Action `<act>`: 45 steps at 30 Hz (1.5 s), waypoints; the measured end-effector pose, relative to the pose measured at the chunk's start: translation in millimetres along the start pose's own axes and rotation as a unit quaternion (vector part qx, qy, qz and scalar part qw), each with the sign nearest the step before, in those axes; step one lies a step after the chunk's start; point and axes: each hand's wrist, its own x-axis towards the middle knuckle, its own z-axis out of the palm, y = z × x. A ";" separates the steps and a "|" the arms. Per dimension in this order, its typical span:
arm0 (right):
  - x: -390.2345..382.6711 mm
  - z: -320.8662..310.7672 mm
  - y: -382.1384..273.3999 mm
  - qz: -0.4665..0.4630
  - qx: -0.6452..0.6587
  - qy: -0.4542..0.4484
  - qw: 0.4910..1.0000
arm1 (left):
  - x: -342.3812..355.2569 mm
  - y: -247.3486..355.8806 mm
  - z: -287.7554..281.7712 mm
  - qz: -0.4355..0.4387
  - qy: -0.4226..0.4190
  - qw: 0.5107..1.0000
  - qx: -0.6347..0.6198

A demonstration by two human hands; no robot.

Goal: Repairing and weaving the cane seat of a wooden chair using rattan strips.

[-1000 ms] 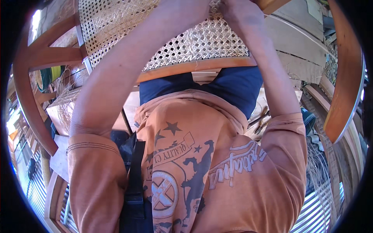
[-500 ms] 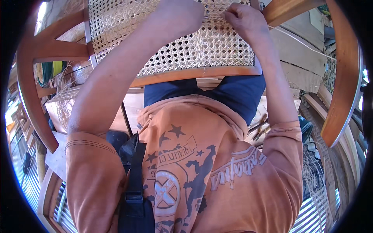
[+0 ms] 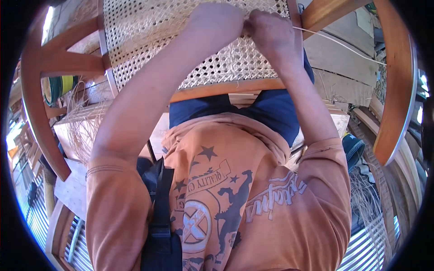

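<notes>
A woven cane panel [image 3: 135, 40] in a brown wooden frame lies over my lap. Above it, my left hand [image 3: 219, 22] is closed; its fingertips are hidden behind the back of the hand. Close beside it, nearly touching, my right hand [image 3: 273, 36] is closed with curled fingers. A long pale cane strand [image 3: 337, 41] runs from my right hand, over the frame's right side, and off toward the curved wooden piece on the right. What my left fingers grip cannot be made out.
Curved wooden chair parts stand at the left [image 3: 38, 90] and right [image 3: 398, 90]. Loose cane fibres [image 3: 86, 122] hang at the left near a green and yellow roll [image 3: 61, 86]. Boards [image 3: 339, 86] lie beyond my right arm. A black strap [image 3: 160, 217] crosses my shirt.
My right hand has moved left, up close to my left hand. My left hand has shifted slightly right and down. The cane strand now shows across the frame's right side.
</notes>
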 end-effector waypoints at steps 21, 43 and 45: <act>10.7 3.8 17.3 -0.027 0.192 -0.029 0.981 | -32.0 -40.8 -3.7 -0.061 -0.051 0.996 -0.030; 15.1 10.7 18.9 -0.039 0.165 -0.047 0.984 | -21.1 -13.0 -24.5 -0.034 -0.065 0.994 0.078; 14.8 11.9 17.7 -0.039 0.166 -0.041 0.985 | -20.9 -12.9 -23.5 -0.029 -0.049 0.994 0.093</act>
